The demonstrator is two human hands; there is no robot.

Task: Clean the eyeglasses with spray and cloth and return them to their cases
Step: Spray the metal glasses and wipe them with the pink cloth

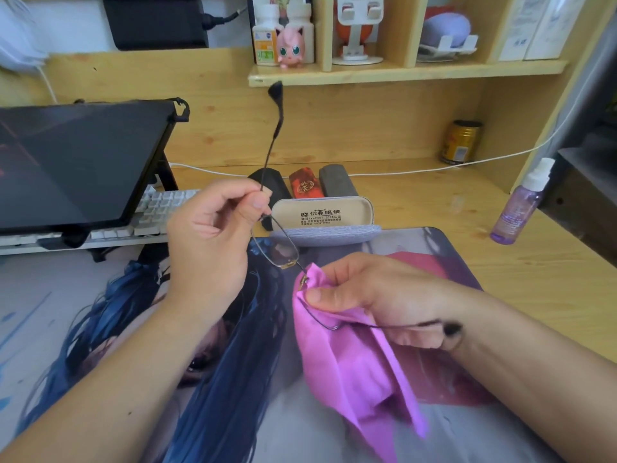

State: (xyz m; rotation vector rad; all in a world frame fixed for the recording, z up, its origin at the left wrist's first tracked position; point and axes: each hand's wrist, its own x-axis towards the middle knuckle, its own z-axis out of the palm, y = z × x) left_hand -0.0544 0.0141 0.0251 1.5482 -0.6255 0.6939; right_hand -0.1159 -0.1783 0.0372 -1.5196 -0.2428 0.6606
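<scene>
Thin-framed eyeglasses (278, 250) hang in the air between my hands above the printed desk mat (100, 329). My left hand (213, 235) pinches the hinge end of one lens, its temple arm pointing up. My right hand (374, 295) grips the pink cloth (354, 362) wrapped round the other lens, whose temple arm runs across my wrist. An open grey glasses case (325, 217) stands just behind the glasses. Behind it lie three shut cases: black (267, 182), red (305, 185), grey (337, 182). The purple spray bottle (521, 208) stands at the right.
A tilted dark screen (80, 162) over a white keyboard (157, 212) fills the left. A yellow can (460, 142) stands at the back right, a white cable (400, 170) runs along the wall, and a shelf (400, 73) with bottles and a pink figure hangs above.
</scene>
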